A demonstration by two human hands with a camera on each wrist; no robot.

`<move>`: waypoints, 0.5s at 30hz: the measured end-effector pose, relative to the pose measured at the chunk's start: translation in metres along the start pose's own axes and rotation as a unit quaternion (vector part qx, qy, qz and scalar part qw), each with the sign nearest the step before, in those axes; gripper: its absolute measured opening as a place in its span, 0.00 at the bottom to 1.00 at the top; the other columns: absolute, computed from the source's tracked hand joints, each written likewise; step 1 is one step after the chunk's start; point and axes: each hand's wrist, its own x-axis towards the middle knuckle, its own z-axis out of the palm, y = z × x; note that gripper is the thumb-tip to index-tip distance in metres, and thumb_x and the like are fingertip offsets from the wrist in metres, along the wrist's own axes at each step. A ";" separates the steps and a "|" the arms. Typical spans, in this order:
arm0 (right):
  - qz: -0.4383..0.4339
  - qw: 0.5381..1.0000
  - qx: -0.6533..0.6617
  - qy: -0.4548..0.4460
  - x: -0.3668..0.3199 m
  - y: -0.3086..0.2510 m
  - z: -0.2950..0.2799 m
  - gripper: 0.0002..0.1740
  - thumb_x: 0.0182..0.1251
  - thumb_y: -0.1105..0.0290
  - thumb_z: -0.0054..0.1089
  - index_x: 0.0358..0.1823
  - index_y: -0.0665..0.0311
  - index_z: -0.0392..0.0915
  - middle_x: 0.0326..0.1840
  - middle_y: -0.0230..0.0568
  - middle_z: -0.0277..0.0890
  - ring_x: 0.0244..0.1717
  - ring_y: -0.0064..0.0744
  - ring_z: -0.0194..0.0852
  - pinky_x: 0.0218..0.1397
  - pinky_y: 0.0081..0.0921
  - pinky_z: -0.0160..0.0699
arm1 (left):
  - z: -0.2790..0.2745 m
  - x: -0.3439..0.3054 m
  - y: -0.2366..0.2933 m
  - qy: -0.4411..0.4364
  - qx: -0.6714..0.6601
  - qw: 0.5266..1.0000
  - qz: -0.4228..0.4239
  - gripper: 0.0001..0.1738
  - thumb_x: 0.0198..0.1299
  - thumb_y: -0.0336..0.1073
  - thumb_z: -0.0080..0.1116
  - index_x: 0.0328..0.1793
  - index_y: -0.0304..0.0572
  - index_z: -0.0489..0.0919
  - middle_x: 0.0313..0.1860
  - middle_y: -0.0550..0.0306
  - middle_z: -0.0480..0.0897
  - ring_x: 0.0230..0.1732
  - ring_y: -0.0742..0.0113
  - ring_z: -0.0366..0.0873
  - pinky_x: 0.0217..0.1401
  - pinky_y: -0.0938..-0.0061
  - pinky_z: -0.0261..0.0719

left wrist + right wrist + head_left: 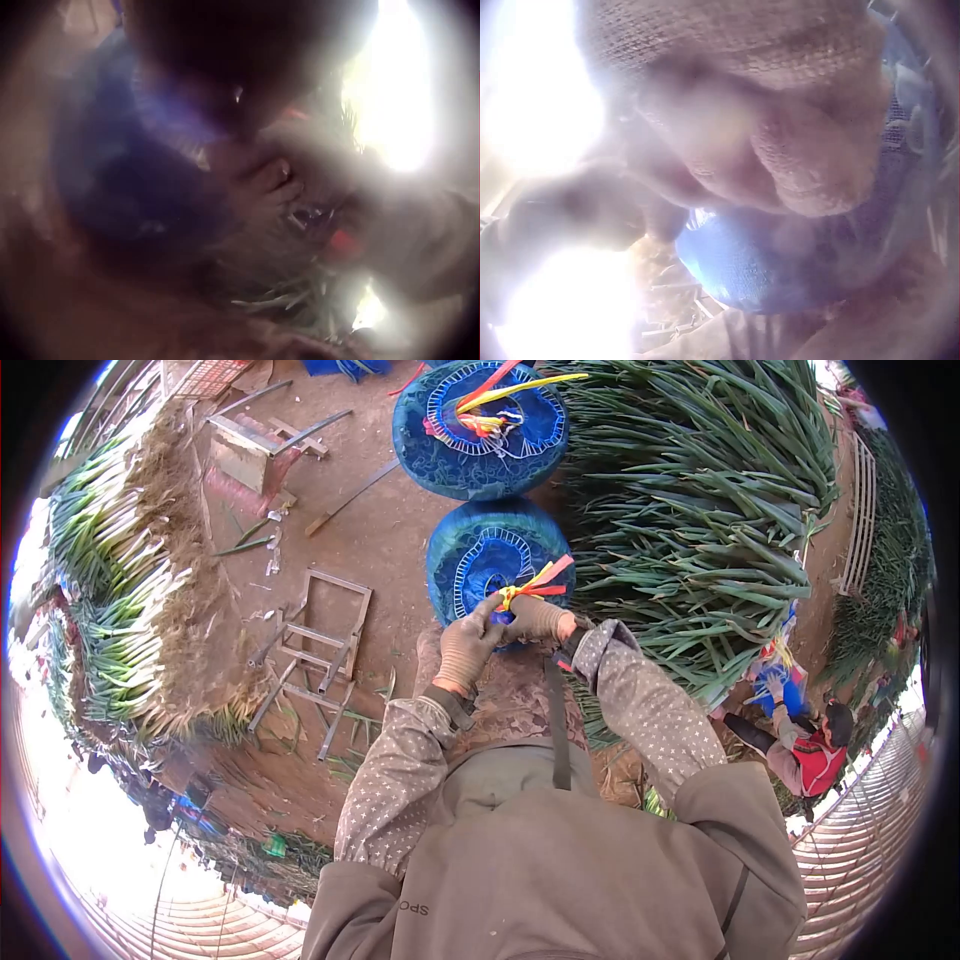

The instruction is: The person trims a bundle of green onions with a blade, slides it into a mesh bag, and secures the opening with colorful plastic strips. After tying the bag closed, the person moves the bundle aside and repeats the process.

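Both my hands wear knitted gloves and meet over a round blue cushion (455, 550) with a ring of white stitching. A bunch of red, orange and yellow strips (550, 572) sticks up from between them. My left hand (463, 650) pinches these strips at their base with thumb and fingertips. My right hand (537, 620) grips them from the other side, its fingers curled. In the right wrist view the curled glove fingers (802, 161) fill the upper part, with blue mesh fabric (742, 262) below. The left wrist view is dark and blurred.
Another blue cushion (420, 445) with coloured strips lies just beyond. Green onions (690, 510) are heaped at the right, and more onions (120, 560) line the left. A metal frame (330, 630) lies on the dirt floor. Another person (810, 745) works at far right.
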 end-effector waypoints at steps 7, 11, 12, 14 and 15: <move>-0.033 0.935 -0.195 0.294 -0.033 0.008 0.040 0.33 0.59 0.54 0.71 0.63 0.64 0.76 0.32 0.52 0.83 0.34 0.56 0.84 0.42 0.43 0.82 | 0.018 0.021 -0.011 -0.052 0.219 0.968 0.111 0.27 0.65 0.33 0.55 0.72 0.59 0.73 0.35 0.49 0.88 0.36 0.46 0.87 0.36 0.52 0.82; -0.045 0.924 -0.061 0.374 -0.084 -0.006 0.050 0.30 0.64 0.62 0.68 0.69 0.52 0.73 0.25 0.43 0.79 0.26 0.47 0.81 0.32 0.40 0.75 | 0.022 0.024 -0.010 -0.063 0.259 0.961 0.071 0.27 0.65 0.32 0.53 0.71 0.59 0.73 0.33 0.49 0.87 0.33 0.47 0.87 0.34 0.52 0.82; -0.048 0.919 -0.070 0.384 -0.084 -0.005 0.049 0.33 0.64 0.61 0.67 0.71 0.52 0.70 0.26 0.44 0.79 0.27 0.48 0.81 0.33 0.41 0.76 | 0.023 0.024 -0.010 -0.069 0.259 0.961 0.069 0.27 0.65 0.32 0.53 0.70 0.60 0.73 0.33 0.49 0.87 0.33 0.47 0.87 0.34 0.52 0.82; -0.054 0.910 -0.085 0.402 -0.080 -0.008 0.047 0.37 0.65 0.61 0.67 0.75 0.52 0.65 0.26 0.46 0.80 0.28 0.51 0.82 0.33 0.43 0.77 | 0.023 0.023 -0.008 -0.075 0.253 0.962 0.073 0.26 0.65 0.33 0.53 0.70 0.59 0.74 0.33 0.48 0.87 0.33 0.46 0.87 0.34 0.52 0.82; -0.055 0.914 -0.126 0.382 -0.071 -0.004 0.047 0.39 0.66 0.60 0.66 0.77 0.53 0.62 0.27 0.48 0.80 0.29 0.52 0.82 0.34 0.45 0.77 | 0.022 0.021 -0.008 -0.074 0.247 0.963 0.077 0.26 0.65 0.33 0.53 0.70 0.59 0.74 0.33 0.48 0.87 0.34 0.46 0.87 0.35 0.52 0.83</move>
